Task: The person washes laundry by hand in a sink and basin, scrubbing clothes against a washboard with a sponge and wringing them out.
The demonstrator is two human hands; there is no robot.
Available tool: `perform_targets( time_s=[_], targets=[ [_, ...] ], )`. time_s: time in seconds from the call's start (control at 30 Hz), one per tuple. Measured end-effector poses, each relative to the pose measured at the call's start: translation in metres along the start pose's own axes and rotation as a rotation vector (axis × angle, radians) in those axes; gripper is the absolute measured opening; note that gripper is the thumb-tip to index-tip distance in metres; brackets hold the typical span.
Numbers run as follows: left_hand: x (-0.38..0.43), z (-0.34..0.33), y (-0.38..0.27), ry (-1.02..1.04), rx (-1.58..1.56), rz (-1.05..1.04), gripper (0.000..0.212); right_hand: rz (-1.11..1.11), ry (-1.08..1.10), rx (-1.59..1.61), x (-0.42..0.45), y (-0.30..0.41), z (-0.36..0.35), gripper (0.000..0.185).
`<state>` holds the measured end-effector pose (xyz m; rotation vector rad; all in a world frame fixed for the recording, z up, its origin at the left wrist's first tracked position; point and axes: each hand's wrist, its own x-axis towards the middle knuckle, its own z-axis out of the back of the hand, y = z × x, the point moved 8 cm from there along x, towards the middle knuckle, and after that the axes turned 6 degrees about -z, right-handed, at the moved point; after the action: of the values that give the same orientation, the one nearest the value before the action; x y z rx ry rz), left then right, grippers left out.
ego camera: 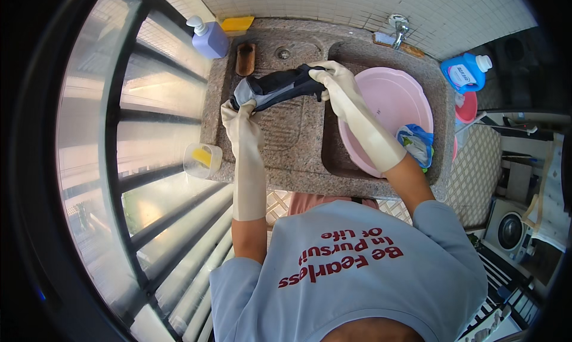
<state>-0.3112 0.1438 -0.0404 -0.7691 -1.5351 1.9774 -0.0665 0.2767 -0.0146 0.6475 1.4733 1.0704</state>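
Observation:
A dark cloth item with a light grey panel [279,86] is stretched between my hands above the ribbed part of a granite sink [286,181]. My left hand [243,118], in a long cream rubber glove, pinches its left end, where the grey part shows. Gloved the same way, my right hand [330,78] grips the dark right end, near the basin's divider. Under my right forearm, a pink plastic basin [389,100] sits in the deep sink bowl. A blue, white and green cloth [415,145] lies at the basin's right side.
A purple pump bottle [210,40], a yellow cloth [237,24] and a brown soap dish [246,59] are at the back left. A clear container with a yellow item [202,156] stands front left. At the back are a metal faucet [399,29], a brush [389,40] and, right, a blue detergent bottle [464,73].

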Motion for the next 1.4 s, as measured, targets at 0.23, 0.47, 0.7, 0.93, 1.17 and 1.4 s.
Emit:
perform_targets(
  time_s=[0.23, 0.47, 0.7, 0.93, 1.17, 1.4],
  targets=[
    [-0.004, -0.018, 0.006, 0.079, -0.196, 0.056, 0.027, 0.136, 0.018, -0.089, -0.020, 0.009, -0.036, 0.030],
    [-0.051, -0.079, -0.042, 0.511, -0.256, 0.109, 0.052, 0.135, 0.025, -0.484, -0.040, 0.006, -0.039, 0.052],
    [-0.073, -0.114, -0.020, 0.672, -0.564, 0.335, 0.058, -0.003, -0.097, -0.267, -0.068, -0.030, 0.057, 0.033],
    [-0.094, -0.116, 0.007, 0.398, -0.326, 0.371, 0.043, -0.001, -0.578, -0.148, -0.199, -0.080, 0.276, 0.044],
    [-0.153, -0.171, 0.015, 0.517, -0.200, 0.378, 0.039, -0.334, -0.825, -0.190, -0.312, -0.217, 0.409, 0.052],
    [-0.260, -0.276, -0.007, 1.058, 0.425, 0.086, 0.055, -0.407, -0.903, -0.674, -0.326, -0.189, 0.425, 0.051]
  ],
)
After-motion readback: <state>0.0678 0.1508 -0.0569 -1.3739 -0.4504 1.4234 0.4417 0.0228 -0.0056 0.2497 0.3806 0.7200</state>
